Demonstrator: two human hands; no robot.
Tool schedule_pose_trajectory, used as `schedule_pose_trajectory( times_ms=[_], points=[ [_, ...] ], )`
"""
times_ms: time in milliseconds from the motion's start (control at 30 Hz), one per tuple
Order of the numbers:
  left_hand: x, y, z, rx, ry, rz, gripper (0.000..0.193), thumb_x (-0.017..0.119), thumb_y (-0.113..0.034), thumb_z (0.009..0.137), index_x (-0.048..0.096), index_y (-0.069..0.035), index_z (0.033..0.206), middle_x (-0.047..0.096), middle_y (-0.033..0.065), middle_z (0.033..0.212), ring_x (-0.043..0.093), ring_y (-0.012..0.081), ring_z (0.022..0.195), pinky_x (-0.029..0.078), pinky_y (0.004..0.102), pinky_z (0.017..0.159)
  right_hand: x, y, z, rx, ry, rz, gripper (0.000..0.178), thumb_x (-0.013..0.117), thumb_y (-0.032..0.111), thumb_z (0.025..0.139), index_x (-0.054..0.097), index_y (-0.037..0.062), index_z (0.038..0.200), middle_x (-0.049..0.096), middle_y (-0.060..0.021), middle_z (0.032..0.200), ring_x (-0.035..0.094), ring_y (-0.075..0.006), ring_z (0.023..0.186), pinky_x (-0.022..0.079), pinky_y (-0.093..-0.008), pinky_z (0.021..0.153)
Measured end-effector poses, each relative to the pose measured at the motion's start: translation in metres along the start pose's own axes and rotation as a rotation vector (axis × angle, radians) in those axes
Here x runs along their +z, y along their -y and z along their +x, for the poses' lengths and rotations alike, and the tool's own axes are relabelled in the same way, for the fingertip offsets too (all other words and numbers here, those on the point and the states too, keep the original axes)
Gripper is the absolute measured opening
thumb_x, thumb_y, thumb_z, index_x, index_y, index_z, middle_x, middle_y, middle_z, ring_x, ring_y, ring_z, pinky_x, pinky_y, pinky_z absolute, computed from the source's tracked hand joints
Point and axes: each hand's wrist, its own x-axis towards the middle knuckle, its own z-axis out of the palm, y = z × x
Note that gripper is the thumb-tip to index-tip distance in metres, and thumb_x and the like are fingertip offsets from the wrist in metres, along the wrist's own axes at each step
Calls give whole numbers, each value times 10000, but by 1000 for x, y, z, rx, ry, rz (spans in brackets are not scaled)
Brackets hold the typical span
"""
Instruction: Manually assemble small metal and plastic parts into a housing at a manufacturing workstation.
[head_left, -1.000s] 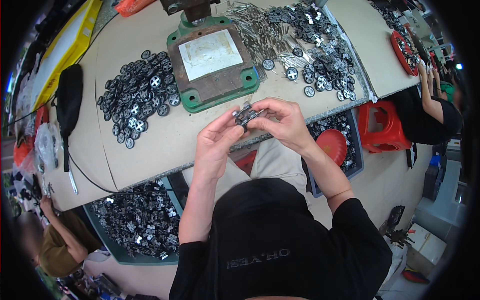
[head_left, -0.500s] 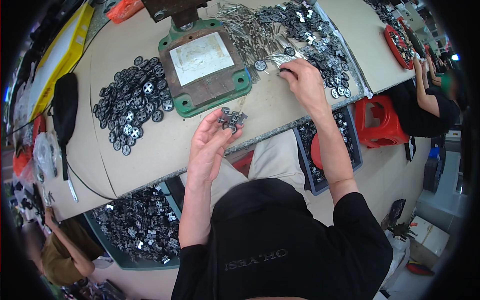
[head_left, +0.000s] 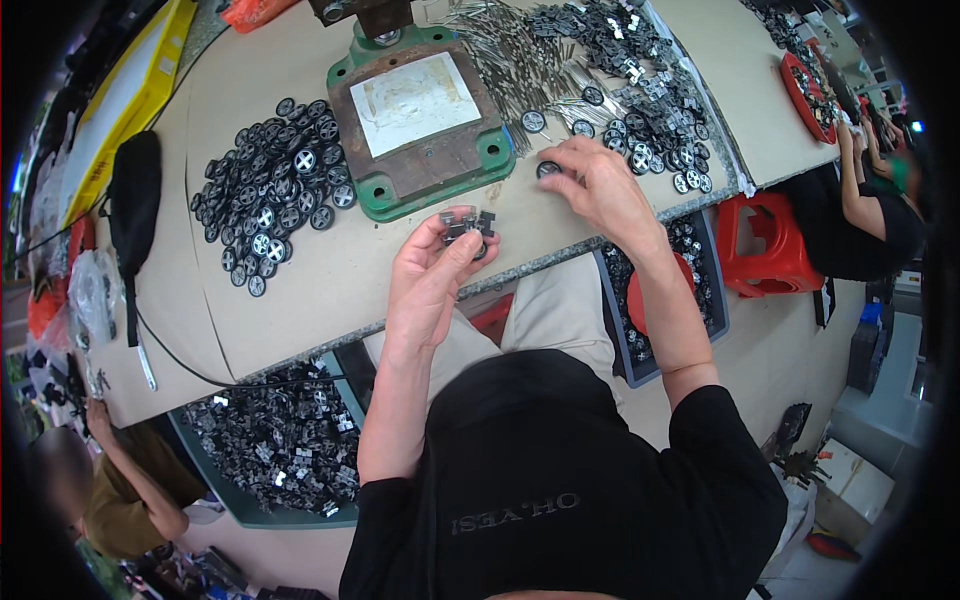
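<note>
My left hand (head_left: 428, 280) is closed on a small dark plastic chassis part (head_left: 468, 222) with a wheel at its near side, held above the table's front edge. To its right, my right hand (head_left: 610, 195) pinches a small black toy wheel (head_left: 548, 170) between thumb and fingers, apart from the left hand's piece. Just beyond the right hand lie loose wheels, one of them a spoked wheel (head_left: 533, 121). Thin metal rods (head_left: 505, 65) are spread behind it, beside a heap of dark plastic parts (head_left: 590, 30).
A green press base (head_left: 400, 205) with a white pad stands ahead. Left of it is a wheel pile (head_left: 270, 190). Below the table edge are bins of parts, a teal one (head_left: 350, 385) and a grey one (head_left: 632, 375). A red stool (head_left: 765, 250) stands right. Other people sit at both sides.
My right hand has drawn back leftward from the loose wheels and rods, bringing a wheel nearer my left hand. The chassis part has turned slightly in my left hand; the view has shifted a little.
</note>
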Motion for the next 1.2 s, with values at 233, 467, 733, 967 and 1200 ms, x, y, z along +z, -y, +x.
schedule_pose_trajectory(
  times_ms=[233,467,733,967,1200],
  points=[
    [0,5,1,58,-51,166,280,584,-22,839,531,46,1106,612,87,920,605,137,834,503,279,796,-8,6,3,-76,177,-102,249,650,47,698,592,-17,931,566,-151,889,559,-335,849,438,-378,754],
    [2,5,-2,99,-47,302,277,560,-23,853,533,59,1116,620,103,921,607,140,834,521,271,781,-2,17,0,-8,398,773,302,632,35,770,577,-16,1062,549,-22,938,496,-100,803,427,-256,727],
    [6,2,-2,42,-13,335,196,574,-33,846,602,51,1021,634,49,826,584,74,730,479,199,682,9,23,-1,160,608,1078,368,661,80,771,566,-36,1107,580,-84,1043,548,-150,967,438,-261,855],
    [5,1,-4,56,-15,396,131,582,-37,834,636,36,928,626,13,753,544,33,671,438,176,614,14,16,2,115,629,1070,375,678,104,754,584,-34,1090,584,-101,1032,565,-172,951,446,-278,852],
    [2,0,-6,2,10,464,193,561,-13,841,606,55,1015,636,61,805,580,82,718,487,210,686,7,17,6,-128,605,798,379,704,134,716,626,17,1067,591,-62,960,483,-112,738,415,-245,679]
  ],
)
